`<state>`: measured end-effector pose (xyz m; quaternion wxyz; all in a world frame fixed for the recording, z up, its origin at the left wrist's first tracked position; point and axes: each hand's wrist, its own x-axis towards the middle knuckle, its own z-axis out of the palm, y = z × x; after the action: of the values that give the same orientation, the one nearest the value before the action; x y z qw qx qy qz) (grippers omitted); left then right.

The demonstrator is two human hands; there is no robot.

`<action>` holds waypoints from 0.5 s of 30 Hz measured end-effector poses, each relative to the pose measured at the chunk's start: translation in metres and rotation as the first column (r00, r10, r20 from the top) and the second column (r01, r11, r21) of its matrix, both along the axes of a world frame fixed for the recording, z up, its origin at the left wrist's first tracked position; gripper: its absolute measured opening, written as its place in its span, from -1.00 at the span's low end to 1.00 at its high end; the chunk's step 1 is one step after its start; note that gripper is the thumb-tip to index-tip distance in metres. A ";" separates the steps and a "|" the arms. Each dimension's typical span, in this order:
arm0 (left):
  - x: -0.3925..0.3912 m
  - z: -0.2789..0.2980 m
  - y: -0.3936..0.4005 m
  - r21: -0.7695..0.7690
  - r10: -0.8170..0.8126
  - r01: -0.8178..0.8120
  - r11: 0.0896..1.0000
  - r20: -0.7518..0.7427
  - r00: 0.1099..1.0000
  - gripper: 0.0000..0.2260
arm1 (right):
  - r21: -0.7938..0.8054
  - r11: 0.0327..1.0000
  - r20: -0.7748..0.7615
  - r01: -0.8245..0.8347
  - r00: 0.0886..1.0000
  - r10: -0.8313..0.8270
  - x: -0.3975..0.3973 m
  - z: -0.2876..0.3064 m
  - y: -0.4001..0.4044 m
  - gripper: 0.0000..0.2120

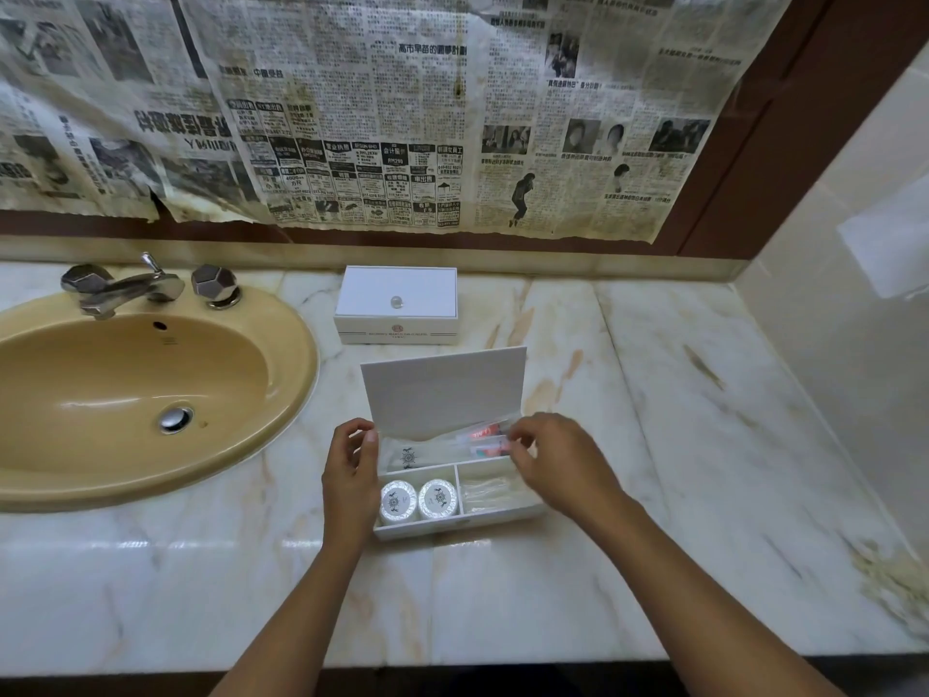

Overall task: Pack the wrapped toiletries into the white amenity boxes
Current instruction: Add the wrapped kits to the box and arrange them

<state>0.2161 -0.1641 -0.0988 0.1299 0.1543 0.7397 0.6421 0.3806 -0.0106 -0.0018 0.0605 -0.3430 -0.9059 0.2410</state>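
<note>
An open white amenity box (455, 526) stands on the marble counter, its lid (442, 389) raised upright. Two round wrapped soaps (420, 500) lie in its front left compartment, and clear wrapped items (490, 490) fill the front right one. A long clear packet with a red and white tube (485, 440) lies in the back compartment. My right hand (553, 460) pinches the right end of that packet. My left hand (352, 470) rests against the box's left side, fingers curled by the lid's corner. A second white box (397, 306) sits shut behind.
A tan oval sink (125, 394) with a chrome tap (125, 289) takes the counter's left part. Newspaper (352, 108) covers the wall above. A tiled side wall (854, 319) bounds the right. The counter's front edge (452, 669) runs just below my forearms.
</note>
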 end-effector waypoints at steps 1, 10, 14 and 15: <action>0.000 0.000 0.000 -0.002 -0.001 0.001 1.000 -0.001 1.000 -0.94 | 0.020 0.999 0.002 0.039 0.999 -0.039 0.005 -0.002 0.008 -0.81; 0.001 0.000 0.000 -0.015 0.006 -0.006 1.000 -0.013 1.000 -0.95 | -0.067 0.993 0.469 0.098 0.882 -0.056 0.040 -0.035 0.027 -0.62; 0.000 0.000 0.000 -0.019 0.010 -0.011 1.000 -0.016 1.000 -0.95 | -0.095 0.991 0.516 0.091 0.856 -0.029 0.045 -0.046 0.025 -0.68; 0.000 0.000 0.000 -0.022 0.011 -0.011 1.000 -0.017 1.000 -0.95 | -0.089 0.992 0.511 0.094 0.859 -0.036 0.045 -0.047 0.024 -0.69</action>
<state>0.2165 -0.1645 -0.0988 0.1218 0.1540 0.7486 0.6333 0.4257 0.0138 -0.0488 -0.1914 -0.4275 -0.8628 0.1900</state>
